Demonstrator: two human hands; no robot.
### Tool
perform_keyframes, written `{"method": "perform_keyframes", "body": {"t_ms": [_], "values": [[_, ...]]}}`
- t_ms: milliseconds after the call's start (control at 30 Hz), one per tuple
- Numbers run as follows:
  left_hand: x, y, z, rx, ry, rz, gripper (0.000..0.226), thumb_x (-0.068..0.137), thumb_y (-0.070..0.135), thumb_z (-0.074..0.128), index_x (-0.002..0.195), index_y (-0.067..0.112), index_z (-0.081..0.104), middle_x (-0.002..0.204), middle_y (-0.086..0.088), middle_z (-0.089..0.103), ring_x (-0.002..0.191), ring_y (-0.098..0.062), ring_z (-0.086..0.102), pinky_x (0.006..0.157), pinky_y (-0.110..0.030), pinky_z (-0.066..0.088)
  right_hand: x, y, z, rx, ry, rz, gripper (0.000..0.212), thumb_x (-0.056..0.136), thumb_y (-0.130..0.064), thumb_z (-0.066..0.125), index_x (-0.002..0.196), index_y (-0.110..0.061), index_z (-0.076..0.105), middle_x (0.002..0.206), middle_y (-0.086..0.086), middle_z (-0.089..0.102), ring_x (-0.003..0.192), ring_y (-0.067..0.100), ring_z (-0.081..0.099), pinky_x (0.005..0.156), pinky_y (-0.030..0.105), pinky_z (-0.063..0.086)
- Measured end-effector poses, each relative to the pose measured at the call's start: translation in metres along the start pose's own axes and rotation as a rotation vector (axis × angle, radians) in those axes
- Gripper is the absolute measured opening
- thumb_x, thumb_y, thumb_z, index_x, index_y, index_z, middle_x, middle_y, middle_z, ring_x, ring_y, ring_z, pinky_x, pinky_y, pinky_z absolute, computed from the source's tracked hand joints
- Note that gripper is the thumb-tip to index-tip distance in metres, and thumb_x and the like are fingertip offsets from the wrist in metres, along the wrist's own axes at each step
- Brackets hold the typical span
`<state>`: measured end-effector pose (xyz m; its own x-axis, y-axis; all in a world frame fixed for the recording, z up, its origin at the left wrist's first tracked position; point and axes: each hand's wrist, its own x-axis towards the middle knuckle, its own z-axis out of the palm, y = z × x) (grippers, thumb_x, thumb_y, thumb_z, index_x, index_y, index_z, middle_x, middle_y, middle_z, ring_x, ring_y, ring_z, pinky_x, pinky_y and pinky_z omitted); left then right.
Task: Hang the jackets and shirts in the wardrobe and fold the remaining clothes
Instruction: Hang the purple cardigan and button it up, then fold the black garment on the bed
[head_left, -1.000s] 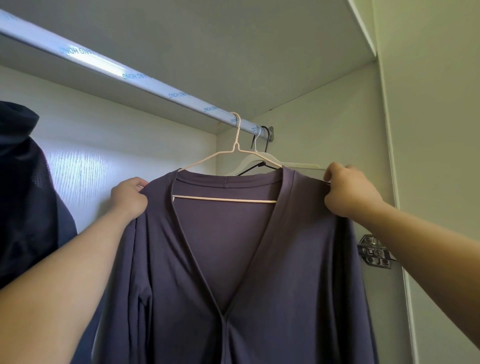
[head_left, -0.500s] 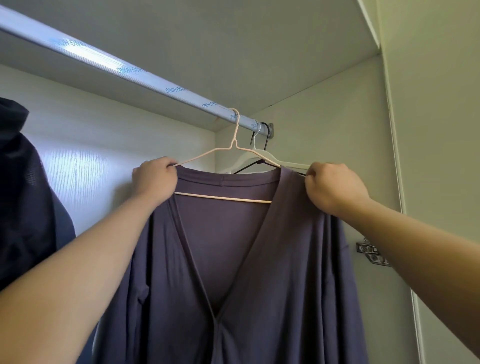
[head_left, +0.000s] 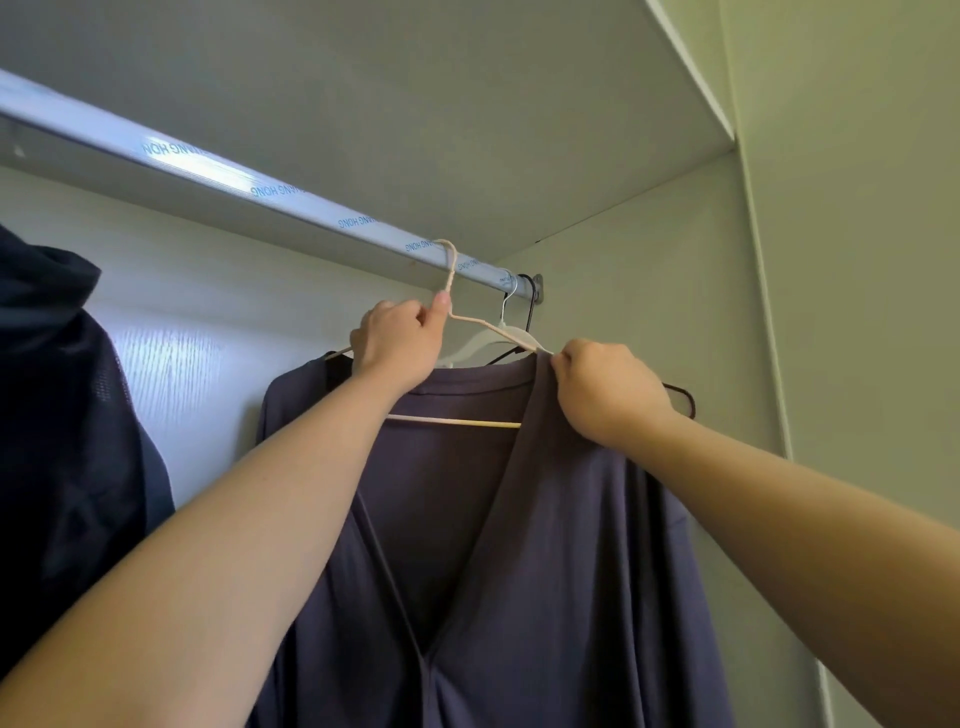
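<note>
Gripping a thin beige wire hanger (head_left: 453, 422), the left hand (head_left: 397, 344) faces the right hand (head_left: 608, 388) pinching a soft purple cardigan (head_left: 545, 545).

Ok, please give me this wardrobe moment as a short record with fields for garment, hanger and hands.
garment: purple cardigan, on the hanger
hanger: pale pink, hook over the rail
left hand: grips the hanger under its hook
right hand: pinches the cardigan's shoulder
other: dark garment at left; white hanger and black hanger behind the cardigan
</note>
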<state>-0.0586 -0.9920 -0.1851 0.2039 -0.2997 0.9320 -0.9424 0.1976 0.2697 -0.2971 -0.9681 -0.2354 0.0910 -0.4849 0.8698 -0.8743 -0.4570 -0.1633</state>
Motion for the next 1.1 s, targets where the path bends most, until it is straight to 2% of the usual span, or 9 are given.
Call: {"method": "perform_keyframes", "body": {"t_ms": [133,300,500,633,700,800,900,967,1100], "values": [[-0.005,-0.014,-0.034,-0.01,0.063,-0.078,0.075,0.09,0.081,0.025,0.058,0.017,0.046,0.07,-0.006,0.056,0.074,-0.032,0.052,0.066,-0.04,0.04,-0.011,-0.038,-0.019,-0.022,-0.019,-0.143,0.031,0.103,-0.039,0.035,0.093,-0.02,0.057,0.102,0.013,0.067,0.09,0.04,0.062,0.069,0.038,0.043],[-0.007,-0.021,-0.077,-0.059,0.048,-0.157,0.067,0.094,0.068,0.039,0.054,0.014,0.042,0.06,-0.005,0.048,0.063,-0.029,0.047,0.054,-0.035,0.029,-0.022,-0.078,-0.043,0.019,-0.076,-0.216,0.031,0.102,-0.036,0.04,0.103,-0.016,0.064,0.096,0.008,0.061,0.085,0.037,0.059,0.069,0.037,0.042],[-0.007,-0.013,-0.086,-0.063,-0.004,-0.146,0.056,0.101,0.052,0.041,0.074,0.011,0.068,0.079,-0.008,0.069,0.079,-0.031,0.062,0.071,-0.039,0.049,-0.031,-0.088,-0.06,0.112,-0.136,-0.217,0.021,0.101,-0.03,0.043,0.087,-0.018,0.054,0.079,0.004,0.048,0.075,0.035,0.05,0.068,0.037,0.043],[-0.013,-0.015,-0.074,-0.088,0.099,-0.145,0.054,0.101,0.046,0.041,0.071,0.005,0.06,0.074,-0.012,0.062,0.072,-0.029,0.055,0.059,-0.038,0.039,-0.026,-0.091,-0.061,0.146,-0.246,-0.274,0.029,0.097,-0.021,0.046,0.069,-0.017,0.044,0.069,0.002,0.041,0.069,0.036,0.051,0.064,0.034,0.039],[-0.017,-0.019,-0.07,-0.108,0.125,-0.141,0.052,0.103,0.044,0.042,0.065,0.01,0.052,0.072,-0.006,0.055,0.067,-0.016,0.05,0.055,-0.031,0.031,-0.023,-0.094,-0.064,0.183,-0.298,-0.3,0.031,0.095,-0.021,0.047,0.067,-0.019,0.036,0.067,0.003,0.038,0.061,0.033,0.044,0.062,0.033,0.034],[-0.018,-0.022,-0.075,-0.117,0.112,-0.157,0.046,0.104,0.041,0.044,0.067,0.016,0.055,0.074,0.002,0.054,0.07,-0.007,0.049,0.058,-0.018,0.028,-0.014,-0.1,-0.072,0.299,-0.437,-0.33,0.025,0.092,-0.018,0.047,0.069,-0.014,0.038,0.076,0.011,0.047,0.073,0.037,0.052,0.066,0.033,0.037],[-0.021,-0.015,-0.087,-0.141,0.039,-0.226,0.04,0.104,0.034,0.05,0.073,0.013,0.063,0.079,0.002,0.059,0.076,-0.011,0.052,0.068,-0.024,0.033,-0.012,-0.106,-0.09,0.243,-0.549,-0.373,0.01,0.093,-0.016,0.049,0.091,-0.011,0.057,0.097,0.016,0.061,0.088,0.038,0.063,0.065,0.033,0.037],[-0.022,-0.004,-0.097,-0.121,-0.004,-0.27,0.035,0.105,0.03,0.051,0.079,0.013,0.068,0.084,0.002,0.062,0.083,-0.011,0.055,0.075,-0.025,0.037,-0.007,-0.111,-0.106,0.145,-0.645,-0.402,0.018,0.094,-0.013,0.05,0.106,-0.011,0.063,0.099,0.01,0.06,0.084,0.031,0.064,0.062,0.033,0.036],[-0.013,0.019,-0.121,-0.038,-0.221,-0.339,0.022,0.106,0.024,0.046,0.098,0.016,0.064,0.099,0.001,0.068,0.096,-0.019,0.062,0.083,-0.033,0.047,0.011,-0.119,-0.125,0.155,-0.883,-0.277,0.022,0.092,-0.008,0.053,0.111,-0.01,0.064,0.103,0.008,0.062,0.069,0.023,0.051,0.065,0.034,0.041]]}}
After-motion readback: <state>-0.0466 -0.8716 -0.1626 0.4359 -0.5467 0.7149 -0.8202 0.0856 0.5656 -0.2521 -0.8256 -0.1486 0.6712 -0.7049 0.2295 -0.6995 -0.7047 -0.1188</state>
